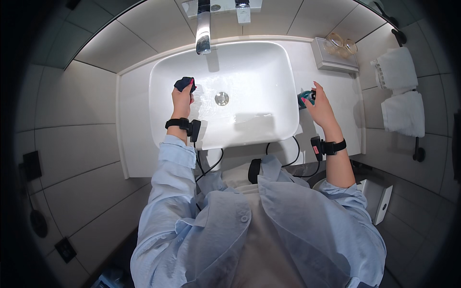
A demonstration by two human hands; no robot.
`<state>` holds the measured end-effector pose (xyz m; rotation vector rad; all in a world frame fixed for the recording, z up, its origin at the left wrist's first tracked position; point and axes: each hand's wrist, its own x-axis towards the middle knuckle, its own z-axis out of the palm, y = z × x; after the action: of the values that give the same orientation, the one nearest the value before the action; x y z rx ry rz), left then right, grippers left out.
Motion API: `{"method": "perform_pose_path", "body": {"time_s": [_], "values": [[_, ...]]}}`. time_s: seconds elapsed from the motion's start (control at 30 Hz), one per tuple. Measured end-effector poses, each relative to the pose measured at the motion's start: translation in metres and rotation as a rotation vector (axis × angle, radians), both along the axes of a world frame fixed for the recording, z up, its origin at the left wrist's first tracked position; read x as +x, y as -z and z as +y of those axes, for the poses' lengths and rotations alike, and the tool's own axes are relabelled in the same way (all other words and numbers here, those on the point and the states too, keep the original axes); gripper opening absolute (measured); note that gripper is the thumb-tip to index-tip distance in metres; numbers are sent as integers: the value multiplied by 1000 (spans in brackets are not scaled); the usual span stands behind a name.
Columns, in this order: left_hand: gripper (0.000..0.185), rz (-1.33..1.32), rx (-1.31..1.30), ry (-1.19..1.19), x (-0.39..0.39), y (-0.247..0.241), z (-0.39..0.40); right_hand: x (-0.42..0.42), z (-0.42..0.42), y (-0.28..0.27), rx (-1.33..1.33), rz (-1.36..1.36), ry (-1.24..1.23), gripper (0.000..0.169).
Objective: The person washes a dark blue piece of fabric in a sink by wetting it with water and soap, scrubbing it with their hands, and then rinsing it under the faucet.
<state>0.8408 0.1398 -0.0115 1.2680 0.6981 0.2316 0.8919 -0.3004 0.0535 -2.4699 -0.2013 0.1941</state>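
Observation:
A dark, wet-looking cloth (184,84) is bunched in my left hand (183,100), above the left side of the white washbasin (252,72). The basin's metal drain (222,98) lies to the right of that hand, with a thin film of water around it. Just outside the basin's right rim, a teal bottle with a black top (306,98) stands on the counter. My right hand (319,107) is around this bottle, thumb against its near side and index finger extended. Its other fingers are mostly hidden.
A chrome spout (203,36) juts over the basin's back, beside a tap handle (243,12). Glasses (340,45) rest on a grey box (333,63) at the back right. White towels (403,111) hang on the right wall. Black cables (212,167) trail from my wrist straps past the counter's front.

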Motion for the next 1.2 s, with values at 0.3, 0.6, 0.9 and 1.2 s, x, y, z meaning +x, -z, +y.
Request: {"method": "perform_pose_path", "body": {"time_s": [0.3, 0.6, 0.9, 1.2], "values": [[27, 206, 225, -86, 5, -6, 13, -1, 0, 0, -4, -23, -1, 66], [55, 267, 20, -186, -13, -10, 27, -1, -1, 3, -17, -28, 6, 65], [49, -197, -675, -45, -32, -11, 36, 0, 0, 1, -15, -17, 7, 65], [40, -470, -937, -75, -39, -18, 26, 2, -2, 3, 26, -7, 2, 64]]}}
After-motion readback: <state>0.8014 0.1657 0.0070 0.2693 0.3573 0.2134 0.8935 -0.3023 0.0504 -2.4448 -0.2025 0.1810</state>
